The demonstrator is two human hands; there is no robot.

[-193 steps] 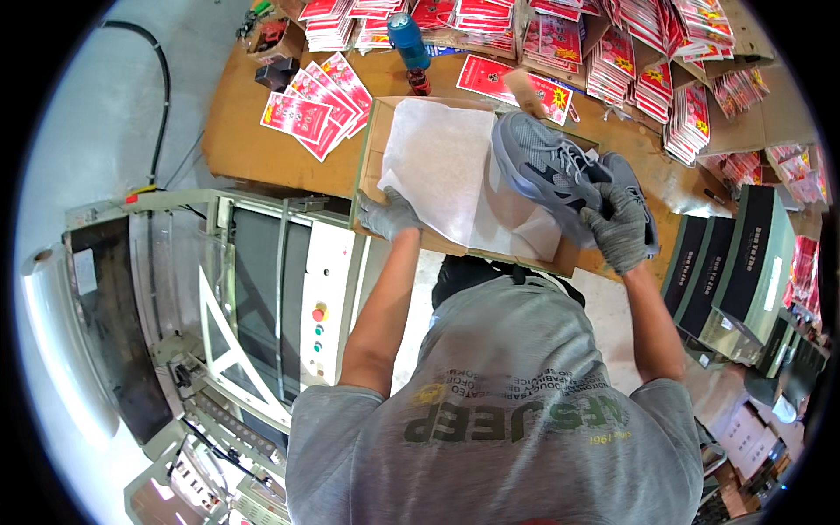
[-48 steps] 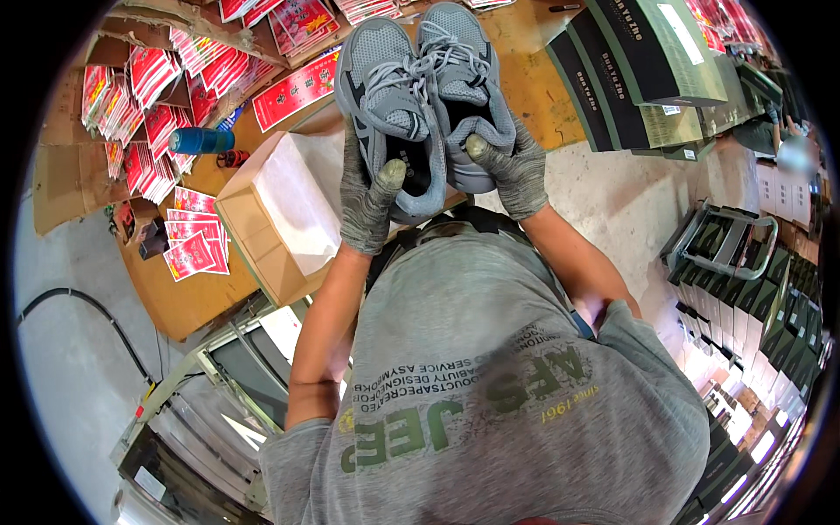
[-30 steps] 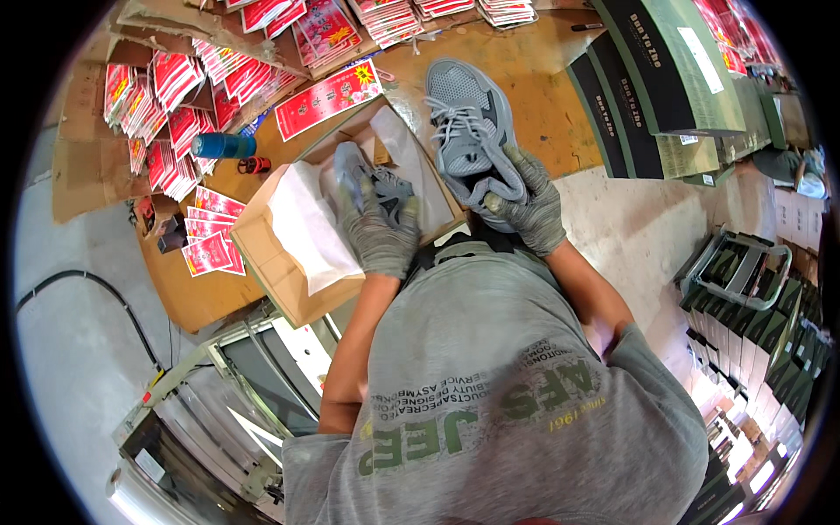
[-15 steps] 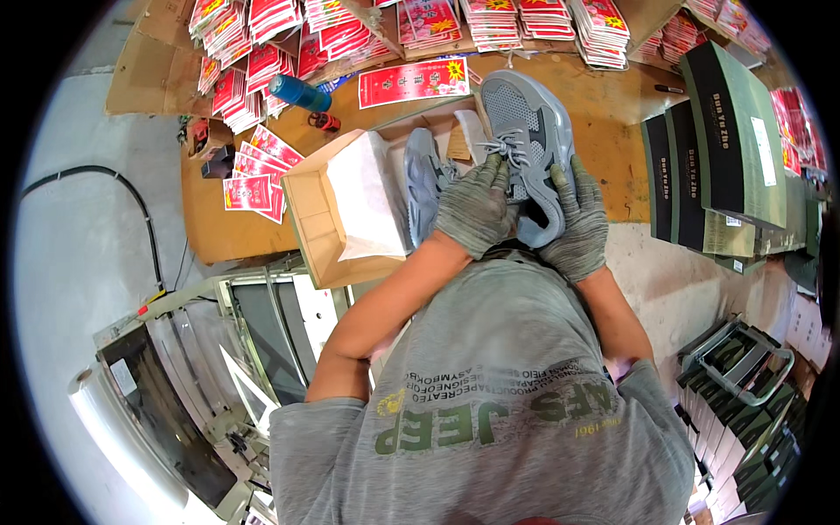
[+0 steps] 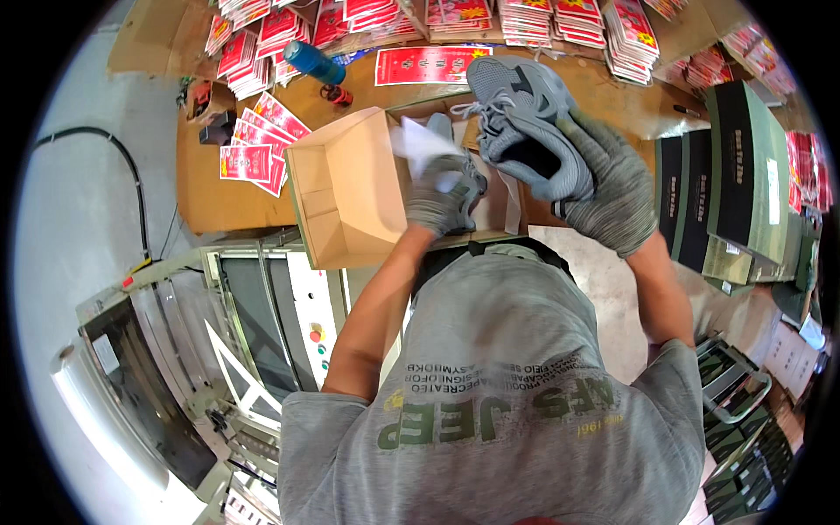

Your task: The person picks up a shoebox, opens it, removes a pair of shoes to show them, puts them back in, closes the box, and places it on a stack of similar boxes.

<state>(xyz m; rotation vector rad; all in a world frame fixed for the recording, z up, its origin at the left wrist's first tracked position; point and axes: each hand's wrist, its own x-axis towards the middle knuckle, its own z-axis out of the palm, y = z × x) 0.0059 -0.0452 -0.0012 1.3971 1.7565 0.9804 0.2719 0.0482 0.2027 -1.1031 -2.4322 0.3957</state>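
A grey lace-up sneaker is held up over the right part of an open shoebox, its collar opening facing me. My right hand, in a grey knit glove, is closed round its side and heel. Inside the box lies the second grey sneaker, partly covered by my left hand. That gloved hand is blurred and closed on a sheet of white tissue paper, which is crumpled above the fingers. The box's bare cardboard flap side stands open at the left.
Red printed cards are fanned out on the wooden table at left, near a blue bottle. Stacks of red cards line the back. Dark green shoeboxes are piled at right. A machine stands lower left.
My left hand has left the raised sneaker and moved left, lifting the tissue paper off the box's left side. My right hand has turned the sneaker, tilting its toe leftward.
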